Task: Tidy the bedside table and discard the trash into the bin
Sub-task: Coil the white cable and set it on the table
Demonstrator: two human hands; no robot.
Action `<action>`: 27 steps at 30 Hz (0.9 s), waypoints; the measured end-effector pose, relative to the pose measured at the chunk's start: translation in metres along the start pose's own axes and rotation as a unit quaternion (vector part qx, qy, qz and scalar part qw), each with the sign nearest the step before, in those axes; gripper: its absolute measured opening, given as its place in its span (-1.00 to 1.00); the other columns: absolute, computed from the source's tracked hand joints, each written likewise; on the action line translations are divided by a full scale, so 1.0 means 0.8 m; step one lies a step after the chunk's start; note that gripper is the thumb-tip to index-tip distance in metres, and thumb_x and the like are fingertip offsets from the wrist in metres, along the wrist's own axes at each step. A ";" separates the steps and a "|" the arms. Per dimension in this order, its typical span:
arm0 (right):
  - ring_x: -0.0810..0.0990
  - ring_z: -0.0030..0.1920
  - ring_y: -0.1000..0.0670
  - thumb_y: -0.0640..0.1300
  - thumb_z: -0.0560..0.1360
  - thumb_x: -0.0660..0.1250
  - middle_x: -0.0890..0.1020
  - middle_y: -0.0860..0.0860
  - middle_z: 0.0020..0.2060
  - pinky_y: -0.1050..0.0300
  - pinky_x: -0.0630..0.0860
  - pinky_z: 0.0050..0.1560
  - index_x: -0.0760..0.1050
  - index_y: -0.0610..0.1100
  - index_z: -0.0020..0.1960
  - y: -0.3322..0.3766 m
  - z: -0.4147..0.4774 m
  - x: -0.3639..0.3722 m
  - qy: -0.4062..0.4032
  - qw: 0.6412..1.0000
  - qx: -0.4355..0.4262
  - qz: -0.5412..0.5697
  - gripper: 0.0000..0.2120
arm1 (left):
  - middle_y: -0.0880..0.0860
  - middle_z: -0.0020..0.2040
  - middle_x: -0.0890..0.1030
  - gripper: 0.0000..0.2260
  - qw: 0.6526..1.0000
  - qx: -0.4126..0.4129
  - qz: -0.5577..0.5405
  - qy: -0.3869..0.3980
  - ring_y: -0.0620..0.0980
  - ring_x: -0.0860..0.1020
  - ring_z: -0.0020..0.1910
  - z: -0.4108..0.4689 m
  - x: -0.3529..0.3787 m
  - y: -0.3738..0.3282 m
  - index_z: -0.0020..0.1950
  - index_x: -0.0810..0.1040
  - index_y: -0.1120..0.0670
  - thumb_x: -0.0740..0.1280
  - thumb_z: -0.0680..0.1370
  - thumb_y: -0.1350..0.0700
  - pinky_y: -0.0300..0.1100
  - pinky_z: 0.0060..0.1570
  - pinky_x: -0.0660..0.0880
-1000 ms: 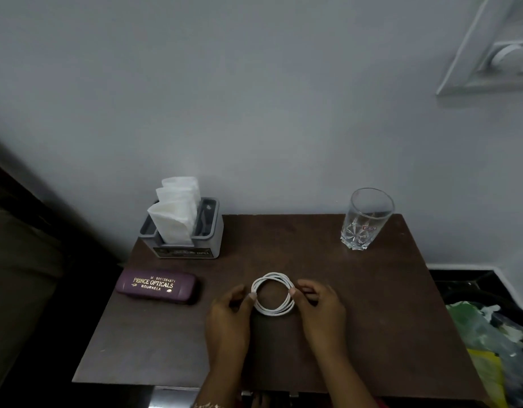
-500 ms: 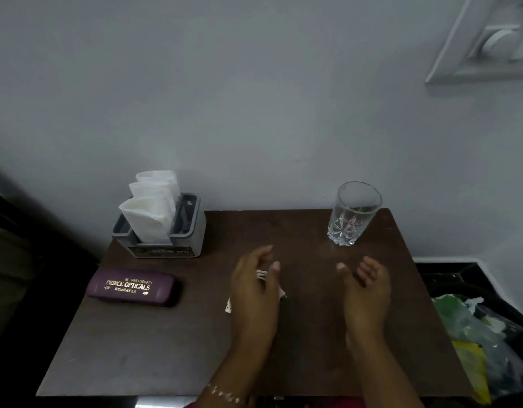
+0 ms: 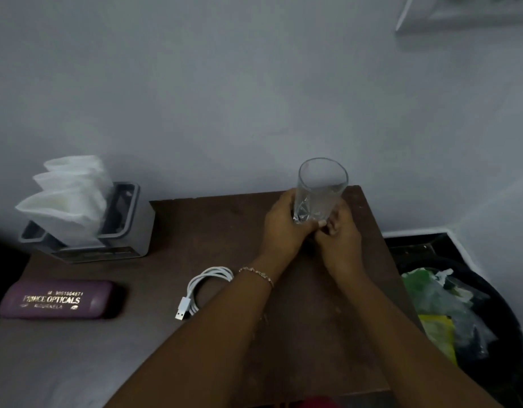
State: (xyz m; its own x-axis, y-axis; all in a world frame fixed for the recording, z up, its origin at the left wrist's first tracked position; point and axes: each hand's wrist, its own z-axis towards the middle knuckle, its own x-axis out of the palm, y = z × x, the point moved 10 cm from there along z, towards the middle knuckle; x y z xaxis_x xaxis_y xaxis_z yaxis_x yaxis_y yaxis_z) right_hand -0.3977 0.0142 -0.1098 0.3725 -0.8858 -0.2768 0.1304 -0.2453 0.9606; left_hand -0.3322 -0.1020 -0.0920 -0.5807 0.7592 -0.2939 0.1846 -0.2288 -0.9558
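Note:
A clear drinking glass (image 3: 322, 187) stands at the back right of the dark brown bedside table (image 3: 195, 225). My left hand (image 3: 283, 225) wraps its left side and my right hand (image 3: 341, 240) grips its base from the right. A coiled white USB cable (image 3: 201, 287) lies loose on the table near my left forearm, its plug pointing towards me. A black bin (image 3: 487, 290) with plastic and green trash sits on the floor to the table's right.
A grey tissue holder (image 3: 127, 228) with white tissues (image 3: 68, 207) stands at the back left. A purple glasses case (image 3: 57, 300) lies in front of it near the left edge. The wall rises just behind the table.
Both hands let go of the coiled cable, left it on the table, and moved back and right onto the glass. The camera has come closer to the table.

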 end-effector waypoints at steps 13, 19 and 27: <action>0.59 -0.11 0.36 -0.49 0.33 0.30 0.63 0.01 -0.02 0.45 0.49 -0.05 0.42 -0.19 0.27 0.041 -0.013 0.093 0.040 0.997 -0.025 0.054 -0.46 | -0.01 0.02 0.65 -0.48 0.997 -0.007 0.030 -0.075 -0.09 0.61 -0.01 -0.010 -0.112 0.010 0.19 0.53 0.09 0.56 0.26 0.19 -0.25 0.04 0.54; 0.60 -0.08 0.29 -0.47 0.30 0.31 0.62 0.07 -0.06 0.46 0.47 -0.07 0.44 -0.11 0.26 0.041 -0.019 0.126 0.054 0.997 -0.032 0.042 -0.43 | -0.07 -0.02 0.60 -0.49 0.997 -0.027 0.032 -0.071 -0.24 0.56 -0.11 -0.012 -0.138 0.033 0.21 0.52 0.09 0.55 0.28 0.20 -0.61 -0.19 0.41; 0.49 0.15 0.26 -0.40 0.33 0.42 0.48 0.14 0.17 0.48 0.41 0.08 0.26 -0.11 0.40 0.042 -0.031 0.123 0.083 0.995 -0.015 0.047 -0.29 | -0.07 0.22 0.56 -0.35 0.997 -0.071 -0.003 -0.005 -0.15 0.52 0.20 -0.020 -0.138 0.056 0.32 0.44 0.07 0.56 0.26 0.16 -0.33 0.19 0.44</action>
State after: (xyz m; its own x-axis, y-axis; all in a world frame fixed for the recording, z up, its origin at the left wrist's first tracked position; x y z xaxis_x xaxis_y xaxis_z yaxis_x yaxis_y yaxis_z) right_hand -0.3339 -0.0712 -0.1051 0.5300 -0.8268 -0.1883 0.1136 -0.1508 0.9820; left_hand -0.2472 -0.1865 -0.1024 -0.5895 0.7543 -0.2891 0.2920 -0.1348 -0.9469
